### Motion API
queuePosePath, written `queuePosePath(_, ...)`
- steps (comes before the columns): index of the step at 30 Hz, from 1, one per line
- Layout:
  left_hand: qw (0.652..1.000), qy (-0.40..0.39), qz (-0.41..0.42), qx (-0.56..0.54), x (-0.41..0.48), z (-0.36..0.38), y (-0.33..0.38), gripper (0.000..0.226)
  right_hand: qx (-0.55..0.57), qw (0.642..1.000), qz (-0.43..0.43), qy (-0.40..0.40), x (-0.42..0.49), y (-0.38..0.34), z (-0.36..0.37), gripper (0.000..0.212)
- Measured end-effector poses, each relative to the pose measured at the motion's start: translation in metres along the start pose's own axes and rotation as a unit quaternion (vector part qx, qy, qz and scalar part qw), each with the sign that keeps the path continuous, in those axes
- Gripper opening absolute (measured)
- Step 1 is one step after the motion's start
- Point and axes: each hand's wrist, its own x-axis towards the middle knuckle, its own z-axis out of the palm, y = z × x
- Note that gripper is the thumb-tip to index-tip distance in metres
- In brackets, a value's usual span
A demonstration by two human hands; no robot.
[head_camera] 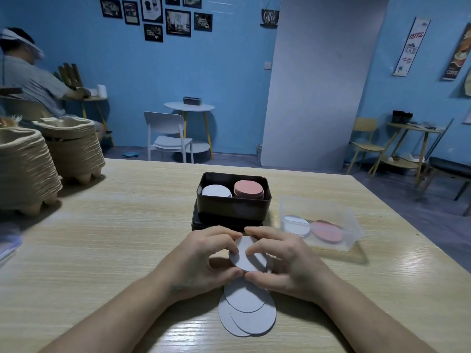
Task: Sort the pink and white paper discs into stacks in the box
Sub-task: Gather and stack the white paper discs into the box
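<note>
While left hand (pixel 204 256) and right hand (pixel 285 261) pinch a white disc bundle (pixel 248 256) between box (pixel 230 207) and the table's (pixel 114 238) near edge, square its rims before seating it on the box's left white stack (pixel 216 191).

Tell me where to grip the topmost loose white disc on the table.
Probably the topmost disc at its near rim, coming from the person's side: it lies flat, but that rim overlaps two lower discs, leaving a lip for fingers.
</note>
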Motion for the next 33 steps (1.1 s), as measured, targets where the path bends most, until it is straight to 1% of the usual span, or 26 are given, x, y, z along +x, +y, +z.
queuePosePath(8, 1.0, 0.005, -0.009, -0.01, 0.002, 0.001, 0.0, 0.022, -0.012, 1.0, 0.01, -0.006, 0.0, 0.001, -0.004, 0.03)
queuePosePath(12, 0.999, 0.012, -0.018, -0.035, 0.003, 0.003, -0.003, 0.019, -0.03, 0.999, 0.025, 0.014, -0.002, 0.003, -0.005, 0.031)
queuePosePath(16, 0.999, 0.004, -0.044, -0.006, 0.001, 0.003, -0.009, 0.019, -0.042, 0.998, 0.034, 0.035, -0.004, 0.005, -0.009, 0.03)
queuePosePath(18, 0.997, -0.012, -0.069, 0.016, 0.001, 0.002, -0.012, 0.021, -0.048, 0.997, 0.041, 0.044, -0.004, 0.007, -0.011, 0.03)
queuePosePath(21, 0.99, -0.073, -0.107, 0.048, 0.007, 0.004, -0.012, 0.036, -0.057, 0.996, 0.056, 0.045, -0.005, 0.008, -0.013, 0.031)
queuePosePath(23, 0.985, -0.112, -0.116, 0.064, 0.01, 0.005, -0.01, 0.042, -0.059, 0.995, 0.067, 0.038, -0.006, 0.01, -0.013, 0.032)
queuePosePath(25, 0.982, -0.128, -0.122, 0.066, 0.012, 0.006, -0.011, 0.044, -0.063, 0.995, 0.073, 0.028, -0.006, 0.01, -0.014, 0.033)
queuePosePath(29, 0.983, -0.115, -0.126, 0.062, 0.012, 0.005, -0.012, 0.041, -0.067, 0.994, 0.079, 0.018, -0.006, 0.009, -0.013, 0.036)
queuePosePath(33, 0.985, -0.092, -0.117, 0.085, 0.007, 0.001, -0.014, 0.038, -0.06, 0.994, 0.088, 0.027, -0.007, 0.012, -0.011, 0.034)
